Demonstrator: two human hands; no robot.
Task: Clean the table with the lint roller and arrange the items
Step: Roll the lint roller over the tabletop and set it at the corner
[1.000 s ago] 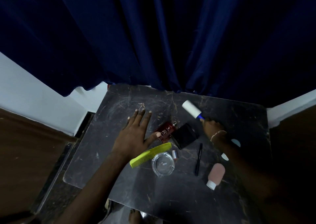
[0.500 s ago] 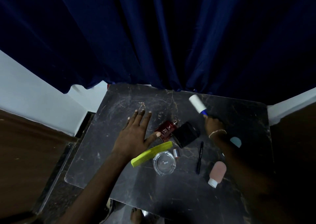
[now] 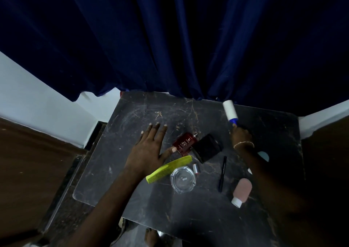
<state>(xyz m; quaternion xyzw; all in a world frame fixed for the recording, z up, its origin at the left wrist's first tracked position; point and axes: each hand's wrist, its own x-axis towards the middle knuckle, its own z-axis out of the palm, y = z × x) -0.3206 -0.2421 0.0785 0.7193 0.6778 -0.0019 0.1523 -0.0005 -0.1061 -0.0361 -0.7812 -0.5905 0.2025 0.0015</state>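
My right hand (image 3: 240, 134) grips the blue handle of a white lint roller (image 3: 229, 110), whose roll lies near the far right edge of the dark marble table (image 3: 132, 114), close to the curtain. My left hand (image 3: 149, 148) rests flat on the table with fingers spread, its thumb touching a red perfume bottle (image 3: 185, 143). Beside that bottle lies a black box (image 3: 208, 148). Nearer me are a yellow-green comb (image 3: 168, 169), a glass ashtray (image 3: 183, 179), a small silver tube (image 3: 196, 168), a black pen (image 3: 222, 174) and a pink bottle (image 3: 241, 192) with a white cap.
A dark blue curtain (image 3: 170, 39) hangs right behind the table's far edge. Hair strands and lint (image 3: 158, 114) lie on the far middle of the table. A pale blue round thing (image 3: 264, 155) shows behind my right forearm. White wall and brown floor flank the table.
My right hand has pushed the lint roller away from me and to the right, from beside the black box to the far edge by the curtain. My left hand stayed flat.
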